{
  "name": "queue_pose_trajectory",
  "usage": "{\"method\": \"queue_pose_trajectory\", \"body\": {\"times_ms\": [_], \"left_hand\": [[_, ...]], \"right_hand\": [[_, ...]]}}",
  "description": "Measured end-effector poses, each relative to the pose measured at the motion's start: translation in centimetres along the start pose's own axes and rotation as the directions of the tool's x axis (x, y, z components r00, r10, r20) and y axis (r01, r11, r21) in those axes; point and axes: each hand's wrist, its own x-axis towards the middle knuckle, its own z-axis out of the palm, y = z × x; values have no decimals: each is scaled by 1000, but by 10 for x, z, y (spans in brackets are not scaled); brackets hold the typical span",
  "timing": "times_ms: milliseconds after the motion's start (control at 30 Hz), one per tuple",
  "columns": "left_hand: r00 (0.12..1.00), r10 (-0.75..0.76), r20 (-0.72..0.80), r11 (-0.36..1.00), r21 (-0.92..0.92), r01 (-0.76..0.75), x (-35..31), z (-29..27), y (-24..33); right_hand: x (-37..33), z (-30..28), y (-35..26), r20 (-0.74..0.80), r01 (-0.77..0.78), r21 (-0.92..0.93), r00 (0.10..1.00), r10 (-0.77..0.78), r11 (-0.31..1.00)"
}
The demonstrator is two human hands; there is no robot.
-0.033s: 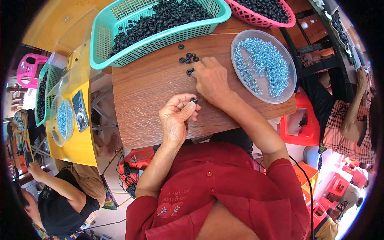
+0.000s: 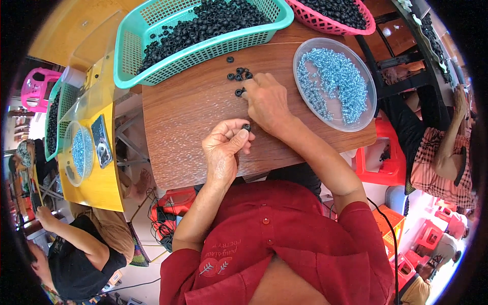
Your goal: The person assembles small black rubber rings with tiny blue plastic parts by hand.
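Observation:
Between the thumb and fingers of my left hand (image 2: 223, 147) is a small black ring-shaped piece (image 2: 246, 127) with a hole in its middle. My right hand (image 2: 268, 99) reaches down to the brown tabletop (image 2: 183, 122), its fingers curled and closed at the tips on another black ring-shaped piece (image 2: 238, 93). The thumb of that hand is mostly hidden. Just beyond, several loose black pieces (image 2: 239, 77) lie in a small group, with a single one (image 2: 230, 59) farther off. Right of my right hand, a clear round tray (image 2: 333, 126) holds many small shiny light-blue pieces (image 2: 351, 91).
A turquoise basket (image 2: 203, 55) full of black pieces stands at the far edge, beside a pink basket (image 2: 330, 24) of similar pieces. On the left, a yellow table (image 2: 96, 195) bears a phone (image 2: 102, 142) and a round tray (image 2: 71, 170). People sit on both sides.
My right hand has shifted very slightly to the left, and the black ring-shaped piece at its fingertips has moved with it. My left hand keeps its place and its grip.

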Motion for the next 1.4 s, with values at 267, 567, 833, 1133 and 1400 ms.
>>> {"method": "queue_pose_trajectory", "body": {"times_ms": [267, 567, 833, 1133, 1400], "left_hand": [[1000, -5, 5, 1000, -6, 5, 0, -2, 1], [999, 6, 39, 999, -46, -4, 1, -5, -1], [999, 4, 41, 999, -38, -3, 1, -6, -2], [999, 7, 38, 1000, -16, -6, 1, -4, -2], [999, 19, 34, 1000, -12, -18, 1, -5, -3]], "right_hand": [[9, -8, 15, -70, -8, 41, 997, 11, 999], [15, -6, 13, 81, 190, -175, 981, -178, 966], [-6, -21, 21, 15, 40, 140, 999, -43, 989], [-5, -23, 24, 98, 91, -76, 992, -84, 993], [-4, -22, 19, 96, 97, -1, 991, -97, 995]]}}
